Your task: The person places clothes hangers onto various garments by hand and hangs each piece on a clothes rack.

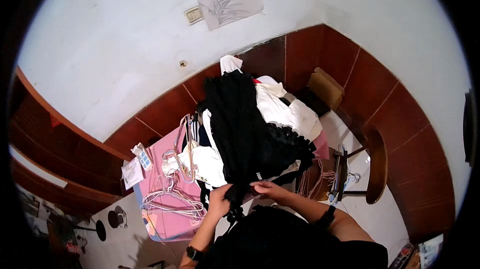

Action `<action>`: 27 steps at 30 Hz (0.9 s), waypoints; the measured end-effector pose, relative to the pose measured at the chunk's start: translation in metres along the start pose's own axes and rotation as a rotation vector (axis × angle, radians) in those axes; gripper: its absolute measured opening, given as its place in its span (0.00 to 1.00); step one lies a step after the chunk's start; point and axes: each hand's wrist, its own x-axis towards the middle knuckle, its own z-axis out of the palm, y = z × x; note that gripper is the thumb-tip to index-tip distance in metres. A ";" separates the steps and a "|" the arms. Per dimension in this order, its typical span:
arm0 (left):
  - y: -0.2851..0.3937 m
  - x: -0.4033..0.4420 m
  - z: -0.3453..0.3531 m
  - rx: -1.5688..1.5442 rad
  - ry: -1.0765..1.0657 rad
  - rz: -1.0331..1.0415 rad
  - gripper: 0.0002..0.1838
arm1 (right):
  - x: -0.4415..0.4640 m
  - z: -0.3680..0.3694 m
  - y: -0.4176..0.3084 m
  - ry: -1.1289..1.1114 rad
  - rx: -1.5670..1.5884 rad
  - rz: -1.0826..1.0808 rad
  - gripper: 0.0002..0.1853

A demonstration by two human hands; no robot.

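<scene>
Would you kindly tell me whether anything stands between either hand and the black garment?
Nothing visible does: the left hand and the right hand are both on the black garment, at its near end. White clothes lie beside it, beyond the hands rather than in between.

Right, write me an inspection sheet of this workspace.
Surface: pink surface, largely hidden by clothes.
Job's things: black garment, spread over the heap, near end in the hands.
Clutter: hangers at left; white clothes beside the black garment.
Grippers: bare hands; left hand and right hand both grip the black garment.
Cables: nothing seen clearly; edges are dark.
Surroundings: white wall, red-brown panelling, drawing.
</scene>
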 end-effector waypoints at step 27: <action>0.095 -0.276 -0.033 -0.647 0.034 -0.164 0.17 | -0.106 0.189 -0.008 -0.783 -1.198 0.184 0.19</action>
